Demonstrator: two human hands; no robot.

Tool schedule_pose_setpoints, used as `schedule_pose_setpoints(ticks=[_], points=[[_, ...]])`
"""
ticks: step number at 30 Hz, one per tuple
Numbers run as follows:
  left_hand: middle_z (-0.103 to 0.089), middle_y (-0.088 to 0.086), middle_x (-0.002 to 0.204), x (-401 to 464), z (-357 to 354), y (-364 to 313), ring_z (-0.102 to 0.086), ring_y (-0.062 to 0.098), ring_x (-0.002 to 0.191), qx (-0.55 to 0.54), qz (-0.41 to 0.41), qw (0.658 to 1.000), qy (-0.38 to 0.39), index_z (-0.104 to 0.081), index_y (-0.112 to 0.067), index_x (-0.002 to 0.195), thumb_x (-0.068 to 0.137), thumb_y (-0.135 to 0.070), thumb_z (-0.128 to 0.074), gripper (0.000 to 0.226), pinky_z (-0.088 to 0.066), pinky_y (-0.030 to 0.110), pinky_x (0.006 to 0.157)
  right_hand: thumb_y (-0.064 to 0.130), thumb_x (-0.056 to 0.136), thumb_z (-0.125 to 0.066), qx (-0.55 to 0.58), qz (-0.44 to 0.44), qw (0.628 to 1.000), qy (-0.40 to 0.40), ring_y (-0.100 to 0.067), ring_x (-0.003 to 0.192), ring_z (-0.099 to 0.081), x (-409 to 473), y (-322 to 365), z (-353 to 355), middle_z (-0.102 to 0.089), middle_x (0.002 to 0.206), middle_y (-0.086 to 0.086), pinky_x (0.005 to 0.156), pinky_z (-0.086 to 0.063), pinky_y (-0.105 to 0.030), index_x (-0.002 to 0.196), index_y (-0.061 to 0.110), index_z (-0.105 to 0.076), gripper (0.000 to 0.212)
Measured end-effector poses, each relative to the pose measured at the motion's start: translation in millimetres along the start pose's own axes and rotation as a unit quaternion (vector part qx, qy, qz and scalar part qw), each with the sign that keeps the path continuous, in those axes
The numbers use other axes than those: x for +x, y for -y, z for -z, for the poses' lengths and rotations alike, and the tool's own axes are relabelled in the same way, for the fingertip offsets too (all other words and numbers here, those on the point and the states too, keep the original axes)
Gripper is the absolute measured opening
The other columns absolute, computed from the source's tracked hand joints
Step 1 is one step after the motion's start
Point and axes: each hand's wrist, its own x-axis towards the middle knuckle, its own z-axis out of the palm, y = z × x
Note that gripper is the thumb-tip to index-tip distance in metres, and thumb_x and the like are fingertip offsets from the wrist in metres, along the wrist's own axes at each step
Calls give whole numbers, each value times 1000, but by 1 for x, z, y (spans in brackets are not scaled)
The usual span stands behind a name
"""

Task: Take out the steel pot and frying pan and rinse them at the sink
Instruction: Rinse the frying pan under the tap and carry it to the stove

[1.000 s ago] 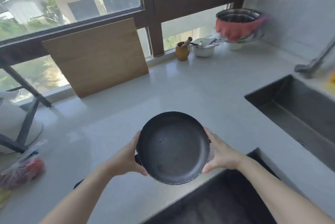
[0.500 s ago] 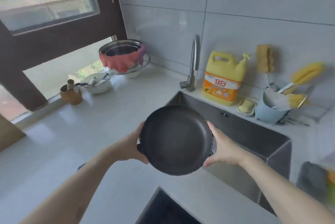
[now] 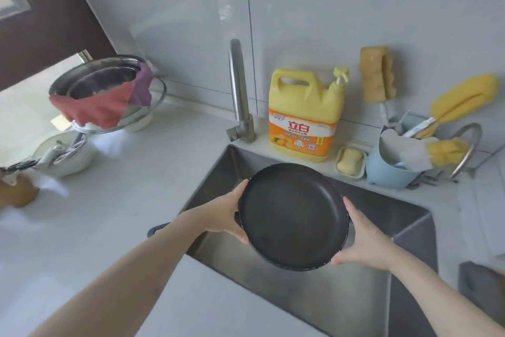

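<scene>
Left hand [image 3: 222,215]: grasping the left rim of the frying pan [image 3: 293,216], thumb curled over the near edge, fingers wrapped behind the rim.
Right hand [image 3: 366,241]: grasping the right rim of the same pan, thumb hooked under the near edge, fingers spread along the side.
Frying pan: dark, round, held between both hands in the centre of the frame, above the sink [image 3: 396,230]; inside faces the camera. A dark handle end [image 3: 157,228] shows beyond the left forearm.
Sink: steel basin, lower centre to right, set into the pale worktop [image 3: 109,213].
Tap [image 3: 239,90]: steel, upright at the sink's far left corner, above and left of the pan.
Detergent jug [image 3: 304,115]: yellow with orange label, just right of the tap, against the tiled wall.
Soap bar in dish [image 3: 349,163]: just right of the jug.
Blue holder [image 3: 385,170]: right of the soap, holding yellow brushes and a cloth.
Sponge [image 3: 378,74]: on the wall, upper right.
Steel bowls with red cloth [image 3: 95,107]: stacked at left of the frame, well apart from the pan.
White bowl [image 3: 68,153]: lower left of the stack, blurred.
</scene>
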Motion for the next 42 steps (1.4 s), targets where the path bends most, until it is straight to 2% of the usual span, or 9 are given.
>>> schedule_pose_setpoints(ticks=[6, 11, 16, 24, 32, 35, 37, 39, 42], points=[[-53, -14, 135, 70, -16, 9, -55, 13, 121, 31, -35, 998, 33, -4, -56, 139, 55, -25, -93, 126, -44, 36, 105, 45, 33, -94, 40, -79, 996, -11, -10, 145, -19, 23, -51, -23, -15, 158, 18, 116, -28, -37, 147, 52, 12, 156], [-59, -9, 125, 110, -48, 33, -62, 20, 105, 62, -26, 997, 43, 11, -62, 140, 53, -24, -93, 141, -51, 42, 95, 28, 38, -94, 86, -66, 994, -28, 7, 132, -19, 29, -79, -44, -14, 137, 45, 107, -24, -24, 136, 65, 8, 146], [-54, -6, 134, 132, -68, 70, -62, 22, 107, 89, 22, 994, 65, 27, -50, 144, 64, -23, -88, 143, -46, 41, 101, 43, 31, -93, 50, -102, 993, -41, -2, 136, -26, 47, -101, -81, -22, 149, 24, 105, -33, -30, 139, 62, 14, 154], [-55, -17, 93, 139, -79, 132, -61, 15, 88, 70, 108, 989, 66, 27, -49, 145, 65, -27, -85, 140, -50, 34, 92, 61, 32, -86, -25, -88, 996, -15, -6, 132, -38, 94, -105, -125, -31, 150, 18, 100, -38, -26, 150, 43, 15, 156], [-53, -2, 130, 152, -99, 154, -62, 20, 102, 107, 120, 982, 101, 30, -36, 147, 66, -26, -85, 141, -49, 40, 96, 63, 33, -82, -57, -102, 993, 8, -5, 137, -32, 105, -122, -143, -25, 153, 18, 104, -35, -28, 137, 47, 28, 153], [-48, 2, 133, 154, -98, 142, -60, 24, 107, 125, 132, 978, 102, 15, -32, 153, 69, -29, -84, 130, -50, 42, 95, 66, 35, -80, -72, -104, 992, 3, -5, 139, -29, 105, -126, -146, -24, 150, 20, 102, -36, -26, 143, 41, 27, 154], [-40, 2, 145, 151, -83, 120, -53, 24, 121, 106, 136, 984, 49, -5, -26, 156, 78, -37, -78, 107, -47, 40, 101, 66, 36, -79, -79, -109, 991, -4, -4, 141, -26, 105, -126, -146, -21, 155, 17, 103, -36, -25, 148, 35, 23, 155], [-38, 0, 151, 144, -55, 92, -47, 19, 129, 42, 94, 987, -123, -22, -22, 155, 88, -42, -68, 83, -41, 35, 107, 65, 36, -80, -76, -113, 991, -6, -3, 141, -26, 105, -126, -145, -18, 157, 17, 104, -35, -24, 149, 35, 21, 155], [-44, -1, 140, 133, 3, 44, -53, 14, 117, -97, 9, 904, -417, -33, -16, 151, 95, -36, -59, 64, -43, 22, 98, 64, 36, -80, -78, -110, 991, -10, -3, 141, -26, 105, -123, -144, -18, 157, 18, 102, -36, -23, 150, 35, 20, 155]])
